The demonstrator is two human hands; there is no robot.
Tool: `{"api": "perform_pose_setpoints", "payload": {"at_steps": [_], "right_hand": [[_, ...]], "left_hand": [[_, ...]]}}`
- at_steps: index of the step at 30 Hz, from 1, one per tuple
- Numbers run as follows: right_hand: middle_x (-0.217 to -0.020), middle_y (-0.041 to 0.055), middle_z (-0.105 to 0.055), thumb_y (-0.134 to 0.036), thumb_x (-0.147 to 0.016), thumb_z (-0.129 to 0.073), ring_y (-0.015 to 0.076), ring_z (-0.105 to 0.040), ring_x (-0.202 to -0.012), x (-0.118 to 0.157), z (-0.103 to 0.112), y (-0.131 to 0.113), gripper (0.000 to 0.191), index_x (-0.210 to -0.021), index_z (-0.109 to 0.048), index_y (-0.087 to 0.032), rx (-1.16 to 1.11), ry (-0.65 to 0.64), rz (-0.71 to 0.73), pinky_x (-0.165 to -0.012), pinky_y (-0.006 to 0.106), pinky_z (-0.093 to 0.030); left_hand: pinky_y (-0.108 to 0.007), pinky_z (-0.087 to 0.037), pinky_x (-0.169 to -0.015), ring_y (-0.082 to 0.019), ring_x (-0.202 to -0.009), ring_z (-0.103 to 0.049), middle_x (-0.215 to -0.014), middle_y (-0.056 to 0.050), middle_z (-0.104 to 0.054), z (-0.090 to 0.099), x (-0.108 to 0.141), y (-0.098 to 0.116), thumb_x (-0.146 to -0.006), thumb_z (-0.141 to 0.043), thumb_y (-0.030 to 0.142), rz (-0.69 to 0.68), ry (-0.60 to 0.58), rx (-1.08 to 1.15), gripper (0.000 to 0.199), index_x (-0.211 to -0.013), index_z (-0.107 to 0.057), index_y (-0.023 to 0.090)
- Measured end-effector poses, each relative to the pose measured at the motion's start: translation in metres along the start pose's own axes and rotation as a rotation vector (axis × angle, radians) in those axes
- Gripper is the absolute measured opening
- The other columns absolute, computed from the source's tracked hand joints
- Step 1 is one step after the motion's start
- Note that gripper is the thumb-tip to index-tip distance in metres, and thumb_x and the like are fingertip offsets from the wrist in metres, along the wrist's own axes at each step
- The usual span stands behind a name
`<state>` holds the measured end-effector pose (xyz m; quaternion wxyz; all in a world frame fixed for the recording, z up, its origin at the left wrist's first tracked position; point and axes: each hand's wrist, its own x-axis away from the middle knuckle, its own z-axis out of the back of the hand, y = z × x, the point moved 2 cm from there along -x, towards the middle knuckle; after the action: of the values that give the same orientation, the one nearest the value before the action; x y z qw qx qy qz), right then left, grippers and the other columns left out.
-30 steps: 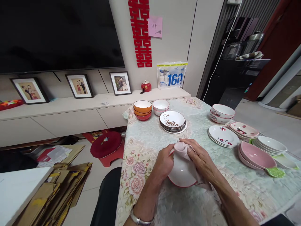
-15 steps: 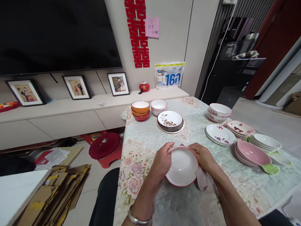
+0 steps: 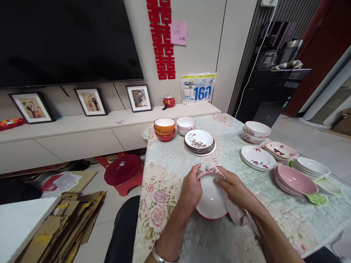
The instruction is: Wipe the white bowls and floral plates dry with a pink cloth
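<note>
A white bowl with a red rim is tilted toward me just above the near part of the table. My left hand grips its left side, thumb along the rim. At the upper right rim, my right hand presses a pale pink cloth against the bowl, its thumb inside the edge. The cloth folds over the far rim and hangs down below my right palm. Beyond the bowl stands a stack of plates with a brown floral pattern.
Orange and red bowls and pink-rimmed bowls are stacked at the back left. To the right are floral plates, pink leaf-shaped dishes, small white dishes and patterned bowls. A red stool stands left of the table.
My right hand has shifted left along the rim, its thumb now inside the bowl. More of the cloth shows bunched over the far edge.
</note>
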<state>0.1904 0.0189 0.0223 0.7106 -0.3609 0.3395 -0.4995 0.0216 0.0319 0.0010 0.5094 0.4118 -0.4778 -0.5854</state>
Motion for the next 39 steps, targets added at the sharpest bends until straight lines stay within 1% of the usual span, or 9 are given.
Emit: {"api": "perform_pose_setpoints", "payload": {"at_steps": [5, 8, 14, 18, 22, 26, 30, 35, 39], "right_hand": [[-0.109, 0.0069, -0.069, -0.021, -0.082, -0.049, 0.0241, -0.062, -0.1, -0.004, 0.0, 0.021, 0.035, -0.115, -0.061, -0.018, 0.019, 0.059, -0.116, -0.089, 0.039, -0.049], [-0.107, 0.0081, -0.071, -0.02, -0.086, -0.045, 0.0235, -0.065, -0.098, -0.003, 0.0, 0.022, 0.035, -0.118, -0.059, -0.018, 0.134, 0.172, -0.109, -0.086, 0.038, -0.05], [-0.124, 0.0085, -0.065, -0.003, -0.086, -0.036, 0.0189, -0.06, -0.115, 0.008, -0.004, -0.002, 0.05, -0.128, -0.056, -0.022, 0.444, 0.327, 0.363, -0.095, 0.034, -0.049], [-0.125, 0.0078, -0.065, -0.001, -0.085, -0.035, 0.019, -0.058, -0.119, 0.011, -0.011, -0.012, 0.054, -0.129, -0.057, -0.023, 0.503, 0.342, 0.485, -0.099, 0.034, -0.047], [-0.118, 0.0072, -0.069, -0.014, -0.09, -0.041, 0.0214, -0.064, -0.109, 0.0, -0.015, 0.007, 0.038, -0.122, -0.061, -0.023, 0.275, 0.357, 0.234, -0.092, 0.035, -0.051], [-0.11, 0.008, -0.072, -0.026, -0.084, -0.051, 0.0241, -0.067, -0.096, -0.009, -0.021, 0.036, 0.036, -0.118, -0.062, -0.018, -0.018, 0.269, -0.054, -0.081, 0.035, -0.055], [-0.102, 0.0076, -0.073, -0.026, -0.084, -0.048, 0.0233, -0.068, -0.089, -0.006, -0.02, 0.04, 0.036, -0.117, -0.062, -0.017, 0.032, 0.38, -0.096, -0.078, 0.036, -0.055], [-0.121, 0.0096, -0.067, -0.012, -0.089, -0.04, 0.0217, -0.062, -0.111, 0.005, -0.014, 0.01, 0.042, -0.126, -0.059, -0.021, 0.37, 0.518, 0.346, -0.096, 0.038, -0.049], [-0.125, 0.0098, -0.065, -0.006, -0.088, -0.038, 0.0209, -0.057, -0.119, 0.008, -0.016, -0.006, 0.048, -0.129, -0.057, -0.022, 0.456, 0.457, 0.542, -0.102, 0.039, -0.046]], "left_hand": [[-0.037, -0.041, -0.104, -0.023, -0.117, -0.058, -0.125, -0.014, -0.063, -0.005, -0.001, -0.001, -0.076, -0.043, 0.003, 0.039, 0.162, -0.028, 0.054, -0.126, -0.058, 0.013], [-0.037, -0.039, -0.106, -0.023, -0.121, -0.056, -0.129, -0.012, -0.062, -0.007, 0.0, 0.001, -0.077, -0.044, 0.005, 0.022, 0.129, 0.002, 0.052, -0.125, -0.059, 0.015], [-0.039, -0.043, -0.1, -0.029, -0.115, -0.059, -0.126, -0.01, -0.065, -0.005, 0.005, 0.009, -0.069, -0.061, 0.011, -0.019, -0.153, 0.075, 0.065, -0.133, -0.054, 0.018], [-0.036, -0.045, -0.096, -0.028, -0.109, -0.061, -0.122, -0.011, -0.066, -0.005, 0.006, 0.011, -0.069, -0.069, 0.019, -0.104, -0.079, 0.128, 0.067, -0.134, -0.052, 0.018], [-0.035, -0.048, -0.085, -0.025, -0.089, -0.065, -0.097, -0.008, -0.069, -0.006, 0.004, 0.006, -0.07, -0.067, 0.02, -0.015, 0.15, 0.15, 0.063, -0.131, -0.053, 0.016], [-0.032, -0.05, -0.078, -0.024, -0.091, -0.064, -0.112, -0.012, -0.065, -0.004, -0.001, -0.005, -0.072, -0.065, 0.027, 0.154, 0.341, 0.355, 0.053, -0.122, -0.057, 0.015], [-0.035, -0.051, -0.074, -0.024, -0.086, -0.064, -0.11, -0.012, -0.067, -0.006, -0.001, -0.005, -0.072, -0.064, 0.027, 0.172, 0.173, 0.397, 0.054, -0.125, -0.054, 0.017], [-0.039, -0.043, -0.099, -0.029, -0.111, -0.059, -0.124, -0.014, -0.063, -0.007, 0.006, 0.015, -0.061, -0.069, 0.012, -0.021, 0.005, 0.222, 0.068, -0.128, -0.055, 0.015], [-0.039, -0.047, -0.093, -0.028, -0.103, -0.062, -0.118, -0.013, -0.064, -0.009, 0.01, 0.021, -0.064, -0.07, 0.016, -0.139, 0.045, 0.15, 0.073, -0.134, -0.05, 0.016]]}}
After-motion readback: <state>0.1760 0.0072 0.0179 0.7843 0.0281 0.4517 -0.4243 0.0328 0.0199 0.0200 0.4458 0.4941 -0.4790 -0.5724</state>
